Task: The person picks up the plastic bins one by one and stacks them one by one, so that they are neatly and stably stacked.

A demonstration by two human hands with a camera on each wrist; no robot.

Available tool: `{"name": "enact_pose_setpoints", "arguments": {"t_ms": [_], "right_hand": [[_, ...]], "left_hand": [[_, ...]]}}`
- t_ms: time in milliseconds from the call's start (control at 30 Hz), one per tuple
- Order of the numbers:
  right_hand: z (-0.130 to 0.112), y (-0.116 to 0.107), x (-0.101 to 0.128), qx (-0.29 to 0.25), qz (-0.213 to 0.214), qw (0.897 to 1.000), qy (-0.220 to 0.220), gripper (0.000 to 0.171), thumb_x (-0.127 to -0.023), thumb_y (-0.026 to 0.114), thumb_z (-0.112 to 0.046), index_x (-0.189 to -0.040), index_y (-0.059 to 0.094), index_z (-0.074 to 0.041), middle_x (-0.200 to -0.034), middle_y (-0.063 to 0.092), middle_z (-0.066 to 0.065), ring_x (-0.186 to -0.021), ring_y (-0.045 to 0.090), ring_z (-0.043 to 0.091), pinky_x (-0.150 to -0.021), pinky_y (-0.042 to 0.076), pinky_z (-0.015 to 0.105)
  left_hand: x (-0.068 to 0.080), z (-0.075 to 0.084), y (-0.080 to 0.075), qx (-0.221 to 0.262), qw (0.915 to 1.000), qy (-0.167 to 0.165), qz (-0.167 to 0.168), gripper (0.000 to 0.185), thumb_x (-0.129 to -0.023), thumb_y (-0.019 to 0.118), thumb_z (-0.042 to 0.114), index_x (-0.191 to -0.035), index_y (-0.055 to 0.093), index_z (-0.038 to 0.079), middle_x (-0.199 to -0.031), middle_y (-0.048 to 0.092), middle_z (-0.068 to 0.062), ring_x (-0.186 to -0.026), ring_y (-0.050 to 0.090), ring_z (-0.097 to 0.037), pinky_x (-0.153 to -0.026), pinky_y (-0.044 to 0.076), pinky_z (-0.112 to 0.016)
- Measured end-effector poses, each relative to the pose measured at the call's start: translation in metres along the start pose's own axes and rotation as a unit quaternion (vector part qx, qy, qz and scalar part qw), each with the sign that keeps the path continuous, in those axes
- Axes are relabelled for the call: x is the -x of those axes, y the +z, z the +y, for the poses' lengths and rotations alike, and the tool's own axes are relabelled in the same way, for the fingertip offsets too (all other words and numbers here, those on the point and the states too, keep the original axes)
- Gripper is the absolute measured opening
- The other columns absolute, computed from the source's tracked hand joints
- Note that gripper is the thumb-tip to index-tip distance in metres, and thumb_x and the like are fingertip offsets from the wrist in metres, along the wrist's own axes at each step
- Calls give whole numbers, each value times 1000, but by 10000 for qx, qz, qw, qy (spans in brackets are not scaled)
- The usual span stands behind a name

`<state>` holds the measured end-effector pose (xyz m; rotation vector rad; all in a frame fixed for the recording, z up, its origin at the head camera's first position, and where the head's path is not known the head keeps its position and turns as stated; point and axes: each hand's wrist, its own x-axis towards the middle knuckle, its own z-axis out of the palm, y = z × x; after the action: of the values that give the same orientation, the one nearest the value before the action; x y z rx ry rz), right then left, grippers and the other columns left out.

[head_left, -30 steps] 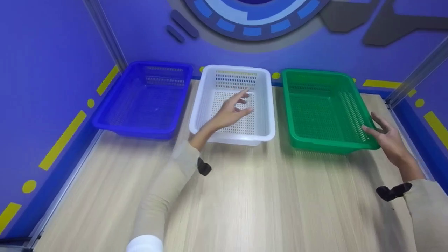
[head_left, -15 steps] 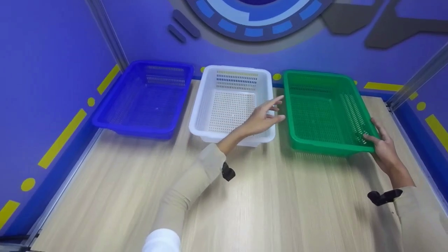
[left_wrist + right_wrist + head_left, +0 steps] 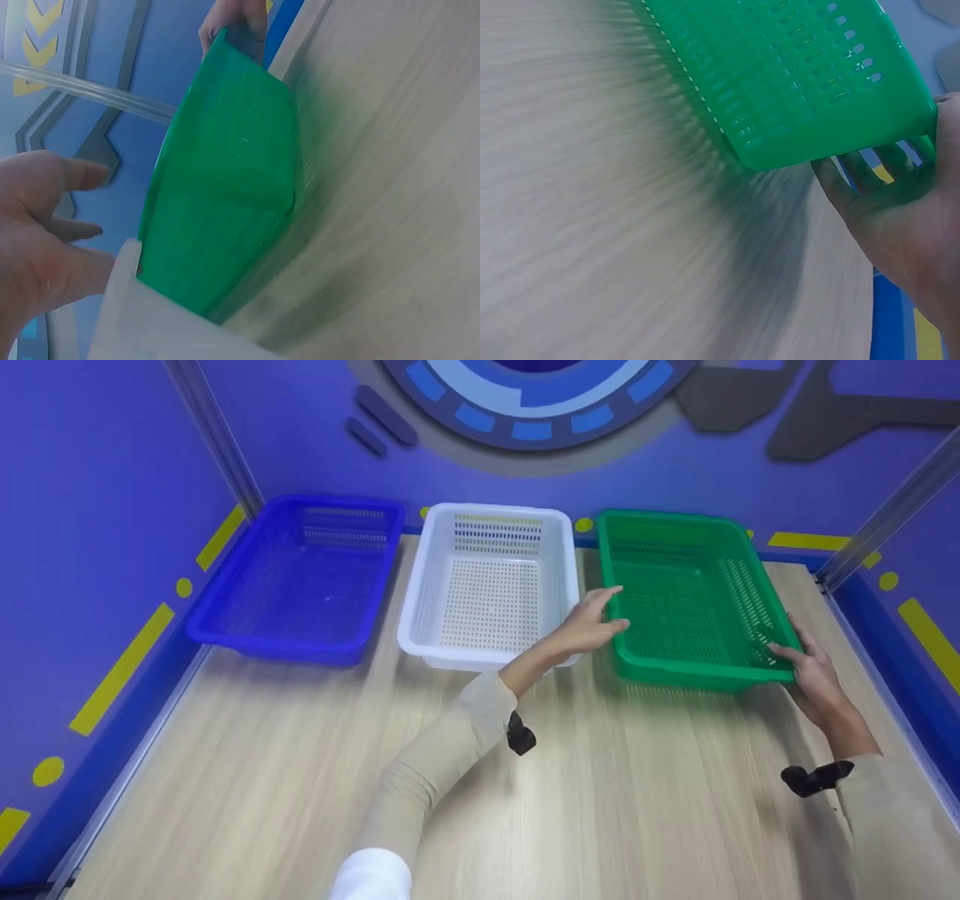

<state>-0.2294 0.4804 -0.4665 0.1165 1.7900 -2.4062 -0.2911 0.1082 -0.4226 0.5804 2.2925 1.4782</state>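
Green basket sits between both hands on the wooden table. Right hand grips its near right corner, fingers curled round the rim. Left hand, fingers straight and relaxed, is at its left rim, possibly touching. White basket lies just left of the left hand. No readable writing.

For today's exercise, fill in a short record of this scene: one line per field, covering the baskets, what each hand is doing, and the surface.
Baskets: blue basket, white basket, green basket, side by side in a row, nothing visible inside them
Right hand: grips the green basket's near right corner, fingers under the rim
Left hand: fingers straight, at the green basket's left rim, above the white basket's right edge
Surface: wooden table
Backdrop: purple wall
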Motion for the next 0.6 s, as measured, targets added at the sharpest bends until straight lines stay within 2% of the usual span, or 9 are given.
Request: {"name": "enact_pose_setpoints", "arguments": {"t_ms": [100,267,500,600], "right_hand": [[0,0,-1,-105,-39,9999,26,82,-107,48,-6,-164,-6,-29,-125,54,-13,-97,72,6,-75,60,21],[0,1,-1,-350,-86,9993,135,81,-107,46,-5,-164,-3,-35,-134,45,-10,-106,69,4,-80,60,24],[2,3,4,-690,-186,9973,135,79,-108,43,-3,-164,-1,-37,-134,44,-8,-110,68,4,-83,60,25],[3,6,7,-781,-206,9966,143,80,-107,43,-1,-164,-1,-37,-131,51,-10,-109,68,6,-82,60,26]], "left_hand": [[-2,6,6,484,9976,-489,85,68,-105,54,17,-165,20,19,-170,20,-10,-156,25,-28,-127,28,-43],[-3,9,12,1026,9901,-948,104,75,-104,53,13,-166,10,20,-172,14,-7,-160,16,-25,-130,19,-43],[-3,10,16,1450,9828,-1115,243,76,-102,52,10,-166,10,15,-173,12,-4,-160,11,-21,-131,13,-40],[-3,9,15,1469,9827,-1105,243,76,-102,52,10,-166,11,16,-173,13,-4,-160,13,-21,-131,14,-40]]}}
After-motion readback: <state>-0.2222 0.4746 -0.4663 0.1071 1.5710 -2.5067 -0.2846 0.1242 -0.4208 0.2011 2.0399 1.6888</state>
